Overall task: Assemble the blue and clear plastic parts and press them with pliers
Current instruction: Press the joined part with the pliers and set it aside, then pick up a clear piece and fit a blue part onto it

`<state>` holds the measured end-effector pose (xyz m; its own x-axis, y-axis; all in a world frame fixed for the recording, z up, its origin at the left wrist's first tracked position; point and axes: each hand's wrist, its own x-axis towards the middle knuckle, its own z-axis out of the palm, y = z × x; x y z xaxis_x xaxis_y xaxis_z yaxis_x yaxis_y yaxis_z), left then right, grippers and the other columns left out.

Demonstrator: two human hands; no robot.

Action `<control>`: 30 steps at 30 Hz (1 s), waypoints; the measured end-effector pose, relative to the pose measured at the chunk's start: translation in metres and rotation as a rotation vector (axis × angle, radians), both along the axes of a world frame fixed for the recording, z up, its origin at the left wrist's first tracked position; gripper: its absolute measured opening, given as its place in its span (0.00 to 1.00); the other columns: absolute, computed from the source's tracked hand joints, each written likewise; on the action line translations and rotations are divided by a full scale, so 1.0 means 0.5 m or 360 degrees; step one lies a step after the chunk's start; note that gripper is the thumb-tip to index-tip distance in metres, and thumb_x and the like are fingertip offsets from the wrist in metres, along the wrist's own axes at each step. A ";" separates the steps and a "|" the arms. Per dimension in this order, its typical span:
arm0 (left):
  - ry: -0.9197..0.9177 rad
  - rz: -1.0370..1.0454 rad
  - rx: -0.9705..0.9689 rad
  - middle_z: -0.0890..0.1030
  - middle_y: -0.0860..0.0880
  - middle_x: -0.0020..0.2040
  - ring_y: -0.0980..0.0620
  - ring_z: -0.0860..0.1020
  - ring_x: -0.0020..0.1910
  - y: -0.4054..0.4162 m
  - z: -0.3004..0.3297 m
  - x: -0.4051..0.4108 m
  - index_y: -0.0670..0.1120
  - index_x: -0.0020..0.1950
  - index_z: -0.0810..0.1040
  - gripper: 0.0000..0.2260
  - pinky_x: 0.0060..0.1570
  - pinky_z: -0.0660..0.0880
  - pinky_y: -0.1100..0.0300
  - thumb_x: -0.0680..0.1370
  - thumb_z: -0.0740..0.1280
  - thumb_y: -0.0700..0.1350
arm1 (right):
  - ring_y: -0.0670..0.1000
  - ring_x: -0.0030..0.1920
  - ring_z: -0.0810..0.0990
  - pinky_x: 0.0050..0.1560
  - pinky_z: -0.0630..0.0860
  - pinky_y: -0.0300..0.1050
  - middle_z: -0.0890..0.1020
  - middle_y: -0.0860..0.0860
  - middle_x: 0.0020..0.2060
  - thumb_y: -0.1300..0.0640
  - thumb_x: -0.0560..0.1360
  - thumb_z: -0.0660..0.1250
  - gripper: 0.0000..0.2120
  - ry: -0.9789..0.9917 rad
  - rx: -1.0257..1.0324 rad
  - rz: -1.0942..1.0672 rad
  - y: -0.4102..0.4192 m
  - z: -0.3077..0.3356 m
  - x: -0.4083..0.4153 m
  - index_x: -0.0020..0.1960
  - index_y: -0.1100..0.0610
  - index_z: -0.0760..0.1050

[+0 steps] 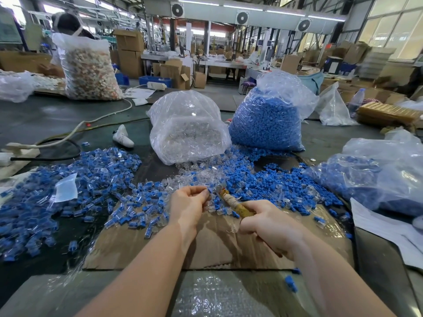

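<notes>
Pliers (235, 204) run diagonally at lower centre of the frame, handles in the right hand (266, 221), whose fingers are curled round them, nose pointing up-left at the left hand (188, 203). That hand's curled fingertips pinch a small blue and clear part (209, 191) just beside the nose; whether the jaws already touch it is too small to tell. The press, I judge, turns on this short gap. Loose parts lie heaped on the desk (45, 120) above both hands.
</notes>
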<state>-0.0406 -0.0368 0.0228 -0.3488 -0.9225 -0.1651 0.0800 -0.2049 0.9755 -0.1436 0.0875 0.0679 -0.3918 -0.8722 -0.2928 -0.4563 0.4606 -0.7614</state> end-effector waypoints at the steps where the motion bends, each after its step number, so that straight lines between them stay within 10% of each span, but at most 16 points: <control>1: -0.0056 0.0033 -0.0088 0.81 0.46 0.39 0.55 0.77 0.33 -0.005 -0.001 0.007 0.43 0.46 0.78 0.03 0.30 0.74 0.67 0.76 0.66 0.35 | 0.45 0.24 0.67 0.24 0.62 0.35 0.72 0.50 0.31 0.65 0.69 0.66 0.11 -0.0009 -0.0034 -0.0069 0.000 -0.003 -0.005 0.51 0.57 0.76; 7: -0.1201 0.0387 -0.1125 0.79 0.54 0.43 0.55 0.76 0.35 -0.067 -0.008 0.084 0.52 0.52 0.79 0.06 0.29 0.69 0.65 0.79 0.63 0.45 | 0.54 0.56 0.73 0.56 0.72 0.50 0.73 0.54 0.57 0.56 0.71 0.67 0.22 0.0900 0.0086 -0.0442 -0.003 -0.053 -0.067 0.64 0.56 0.69; 15: -0.1899 0.0396 -0.1289 0.75 0.51 0.53 0.48 0.69 0.53 -0.105 -0.038 0.132 0.58 0.58 0.79 0.11 0.50 0.64 0.53 0.80 0.60 0.49 | 0.54 0.61 0.70 0.61 0.69 0.49 0.73 0.53 0.58 0.40 0.75 0.62 0.25 0.1564 0.0273 -0.0440 0.002 -0.099 -0.105 0.66 0.52 0.66; 20: -0.1540 0.0395 -0.1487 0.74 0.51 0.51 0.53 0.64 0.50 -0.071 -0.036 0.097 0.52 0.57 0.79 0.10 0.50 0.59 0.60 0.77 0.66 0.46 | 0.55 0.64 0.69 0.63 0.67 0.48 0.71 0.54 0.62 0.37 0.76 0.59 0.29 0.1614 0.0317 -0.0428 0.000 -0.114 -0.105 0.70 0.52 0.63; 24: -0.0912 -0.0298 -0.1530 0.78 0.53 0.45 0.61 0.71 0.41 -0.010 -0.031 0.048 0.47 0.54 0.81 0.08 0.44 0.68 0.72 0.75 0.68 0.41 | 0.55 0.65 0.68 0.64 0.66 0.48 0.70 0.54 0.64 0.36 0.75 0.58 0.31 0.1611 0.0345 -0.0453 0.001 -0.118 -0.100 0.72 0.51 0.60; 30: -0.0894 -0.0855 -0.1392 0.76 0.55 0.47 0.60 0.74 0.45 0.038 -0.061 0.003 0.51 0.56 0.80 0.14 0.49 0.69 0.71 0.72 0.72 0.50 | 0.53 0.68 0.64 0.69 0.58 0.52 0.67 0.50 0.66 0.41 0.77 0.60 0.24 0.1685 0.0089 -0.0448 -0.007 -0.117 -0.077 0.70 0.46 0.62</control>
<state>-0.0390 -0.0179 -0.0078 -0.8084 -0.5542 0.1983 -0.2999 0.6778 0.6713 -0.1820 0.0842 0.0095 -0.6513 -0.7079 0.2733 -0.7398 0.6725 -0.0208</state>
